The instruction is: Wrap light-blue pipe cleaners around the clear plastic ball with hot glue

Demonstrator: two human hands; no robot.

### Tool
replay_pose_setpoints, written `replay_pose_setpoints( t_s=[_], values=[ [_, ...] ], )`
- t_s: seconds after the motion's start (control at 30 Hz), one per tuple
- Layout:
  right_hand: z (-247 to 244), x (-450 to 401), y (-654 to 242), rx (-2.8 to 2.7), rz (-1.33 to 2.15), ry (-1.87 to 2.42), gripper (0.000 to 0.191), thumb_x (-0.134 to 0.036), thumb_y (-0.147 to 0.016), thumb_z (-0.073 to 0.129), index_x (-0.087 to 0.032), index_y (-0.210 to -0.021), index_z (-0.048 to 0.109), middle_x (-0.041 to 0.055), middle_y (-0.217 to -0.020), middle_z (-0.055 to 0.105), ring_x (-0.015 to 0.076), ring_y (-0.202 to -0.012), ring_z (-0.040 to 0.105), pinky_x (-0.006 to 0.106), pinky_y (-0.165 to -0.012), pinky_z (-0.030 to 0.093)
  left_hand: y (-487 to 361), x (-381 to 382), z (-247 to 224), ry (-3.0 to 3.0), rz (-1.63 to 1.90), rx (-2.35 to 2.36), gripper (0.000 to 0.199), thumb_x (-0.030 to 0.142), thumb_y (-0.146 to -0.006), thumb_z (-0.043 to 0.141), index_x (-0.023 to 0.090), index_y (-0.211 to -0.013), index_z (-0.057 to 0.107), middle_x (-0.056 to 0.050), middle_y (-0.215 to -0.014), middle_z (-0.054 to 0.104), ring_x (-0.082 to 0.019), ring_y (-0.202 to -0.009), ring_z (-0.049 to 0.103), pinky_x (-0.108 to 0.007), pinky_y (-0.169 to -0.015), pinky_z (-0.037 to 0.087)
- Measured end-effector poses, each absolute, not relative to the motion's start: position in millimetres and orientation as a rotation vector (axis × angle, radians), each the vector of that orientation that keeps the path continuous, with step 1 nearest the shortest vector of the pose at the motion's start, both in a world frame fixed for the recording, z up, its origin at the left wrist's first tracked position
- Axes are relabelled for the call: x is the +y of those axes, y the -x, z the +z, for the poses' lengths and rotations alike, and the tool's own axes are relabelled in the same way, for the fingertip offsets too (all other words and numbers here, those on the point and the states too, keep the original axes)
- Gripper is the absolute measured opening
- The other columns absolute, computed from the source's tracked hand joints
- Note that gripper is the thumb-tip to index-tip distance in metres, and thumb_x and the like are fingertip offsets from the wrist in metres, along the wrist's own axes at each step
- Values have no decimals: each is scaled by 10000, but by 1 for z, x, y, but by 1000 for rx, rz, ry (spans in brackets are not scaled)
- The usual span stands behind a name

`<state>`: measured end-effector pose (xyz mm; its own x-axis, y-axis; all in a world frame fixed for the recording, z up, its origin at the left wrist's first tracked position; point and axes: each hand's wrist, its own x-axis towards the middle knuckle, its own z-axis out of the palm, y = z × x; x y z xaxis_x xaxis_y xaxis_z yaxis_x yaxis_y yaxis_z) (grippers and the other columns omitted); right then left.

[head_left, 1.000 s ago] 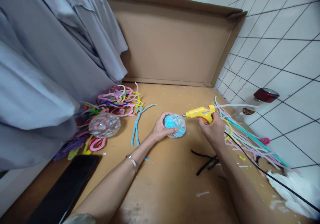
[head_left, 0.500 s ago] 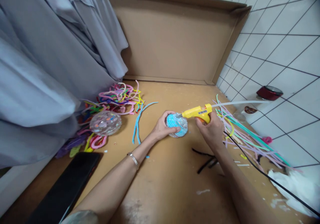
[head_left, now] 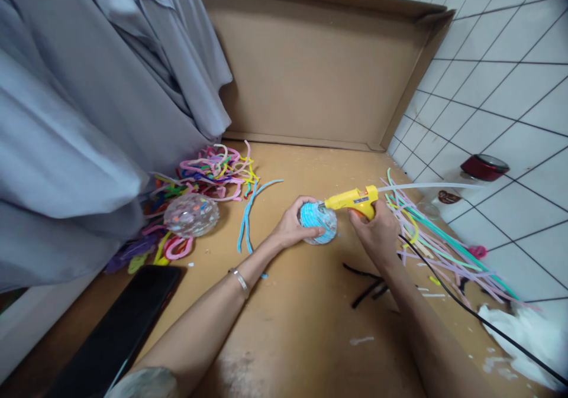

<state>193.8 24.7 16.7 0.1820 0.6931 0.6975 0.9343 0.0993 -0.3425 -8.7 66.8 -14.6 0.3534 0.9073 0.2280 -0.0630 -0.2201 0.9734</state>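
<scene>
Ball: ridged blue, partly clear; left hand grasping it, right hand gripping yellow glue gun.

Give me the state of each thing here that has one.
Blue-wrapped piece: held, only partly covered
Glue gun: held, glue stick loaded
Left hand: closed around blue-wrapped piece
Right hand: gripping glue gun
Speckled piece: not held
Phone: screen dark
Jar: lid on
White wad: crumpled
Strand pile: tangled

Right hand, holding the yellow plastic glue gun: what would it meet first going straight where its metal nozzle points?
The round blue ridged piece in the left hand; the nozzle seems at its surface, though depth is unclear.
</scene>
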Motion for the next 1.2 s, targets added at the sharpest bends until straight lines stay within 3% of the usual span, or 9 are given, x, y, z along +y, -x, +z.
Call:
replay_pose_setpoints(
  t_s=[0.7, 1.2],
  values=[
    [23, 24, -197, -1627, -386, 1636, 199, -399, -784, 547, -205, -830, 557, 34, -690, 587, 190, -616, 503, 295, -595, 362, 9, 67, -15, -1523, 1084, 811, 695, 321, -500, 841, 193, -1113, 540, -14, -965, 597, -155, -823, 563, -270, -752, 476],
    [24, 24, -199, -1648, -381, 1625, 200, -402, -792, 536, -205, -822, 552, 38, -691, 588, 196, -616, 513, 298, -591, 367, 9, 67, -14, -1534, 1084, 817, 683, 296, -502, 831, 191, -1114, 547, -31, -1031, 613, -173, -874, 581, -278, -788, 477]
  ],
)
